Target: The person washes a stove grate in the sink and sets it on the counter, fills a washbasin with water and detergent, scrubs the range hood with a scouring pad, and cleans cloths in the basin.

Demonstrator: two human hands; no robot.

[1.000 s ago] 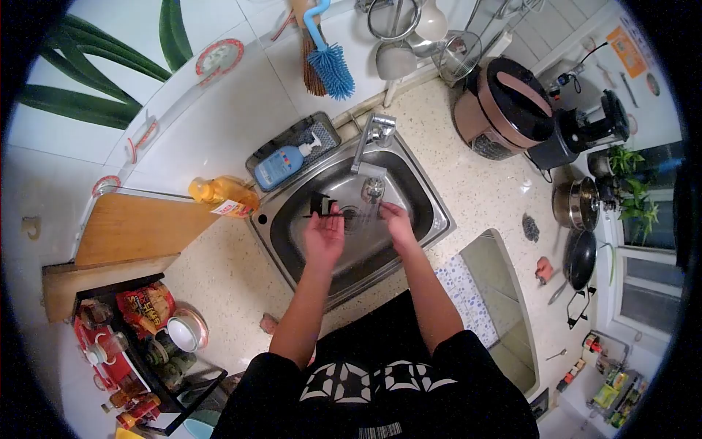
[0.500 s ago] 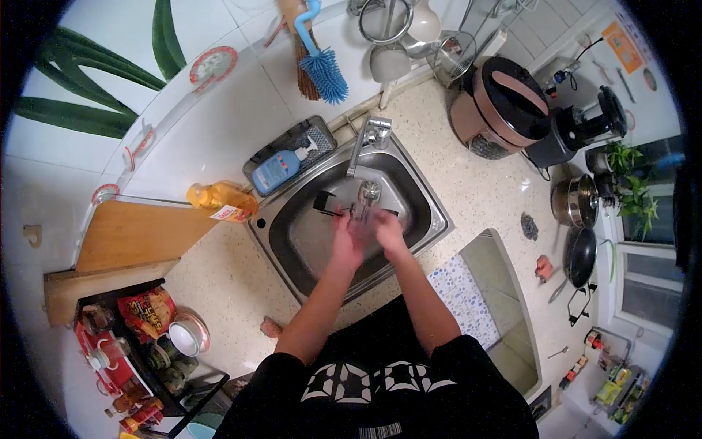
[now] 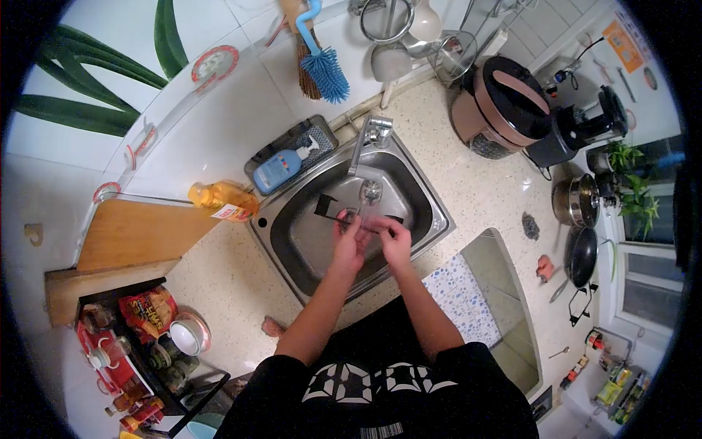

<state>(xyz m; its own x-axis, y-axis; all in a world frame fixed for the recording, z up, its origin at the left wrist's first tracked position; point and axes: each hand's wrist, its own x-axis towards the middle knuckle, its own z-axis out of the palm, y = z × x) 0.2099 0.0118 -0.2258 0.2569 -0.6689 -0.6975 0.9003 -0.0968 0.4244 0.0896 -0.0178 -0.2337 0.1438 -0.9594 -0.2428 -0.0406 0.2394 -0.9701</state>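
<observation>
Both hands are over the steel sink (image 3: 298, 272), below the tap (image 3: 360, 150). A thin black metal frame (image 3: 327, 205) with a flat, bent end sticks out to the left of my fingers. My left hand (image 3: 349, 244) is closed around its thin middle part. Fingers of my right hand (image 3: 393, 239) pinch at its right side, where another dark end shows just behind them. Something clear, perhaps running water, blurs the space between my hands. The drain (image 3: 371, 192) lies beyond them.
Left of the sink stand a yellow bottle (image 3: 225, 201) and a blue pump bottle (image 3: 278, 170) in a dark caddy. A rice cooker (image 3: 488, 117) sits at the right back. Farther right are a black pan (image 3: 582, 257) and another black wire frame (image 3: 580, 305).
My right hand has shifted slightly, its fingers now bent in a pinch rather than blurred. The black frame's left end has moved slightly to the right.
</observation>
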